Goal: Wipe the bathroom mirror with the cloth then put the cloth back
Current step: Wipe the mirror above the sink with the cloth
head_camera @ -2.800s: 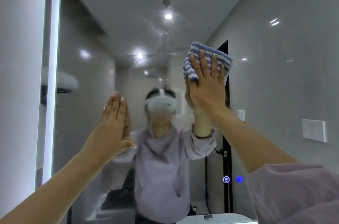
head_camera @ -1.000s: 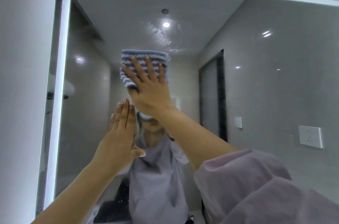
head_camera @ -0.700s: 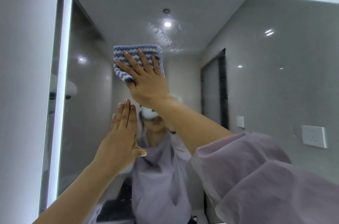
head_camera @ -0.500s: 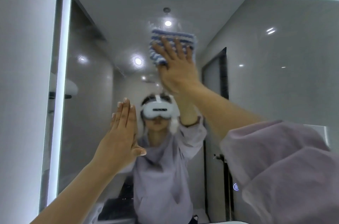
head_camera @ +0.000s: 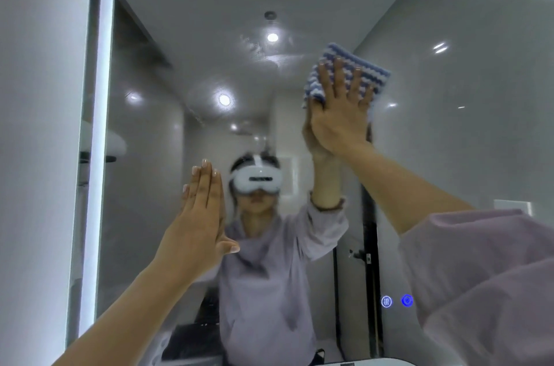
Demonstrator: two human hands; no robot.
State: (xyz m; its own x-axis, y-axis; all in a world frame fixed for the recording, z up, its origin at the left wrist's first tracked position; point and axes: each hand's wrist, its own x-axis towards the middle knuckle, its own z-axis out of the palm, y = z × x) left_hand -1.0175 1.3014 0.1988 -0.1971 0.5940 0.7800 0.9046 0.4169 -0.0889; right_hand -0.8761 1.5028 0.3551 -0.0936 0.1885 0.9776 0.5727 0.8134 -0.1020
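We are in the middle of the wiping step. Our right hand (head_camera: 340, 114) presses the blue-and-white striped, nubbly cloth (head_camera: 347, 73) flat against the large wall-mounted bathroom mirror with the lit white border (head_camera: 449, 126), at about one o'clock from the middle of the view. The fingers (head_camera: 337, 75) are spread wide over the cloth, pinning it to the glass with the palm and not pinching it. Only the upper part of the cloth shows above and beside the fingers.

Our left hand (head_camera: 201, 215) is at about eight o'clock, empty, fingers straight and close together with the thumb out to the side. It is raised edge-on near the glass, but we cannot tell whether it touches.

Faint smears and streaks show on the glass at twelve o'clock, around the reflected ceiling lights (head_camera: 272, 37), so we judge that the upper area needs more passes. The lower part of the mirror, near the two small blue glowing touch icons (head_camera: 396, 301) at five o'clock, looks fairly clear, though we cannot tell whether it has been wiped. Returning the cloth is not yet done, and where it belongs is out of view.
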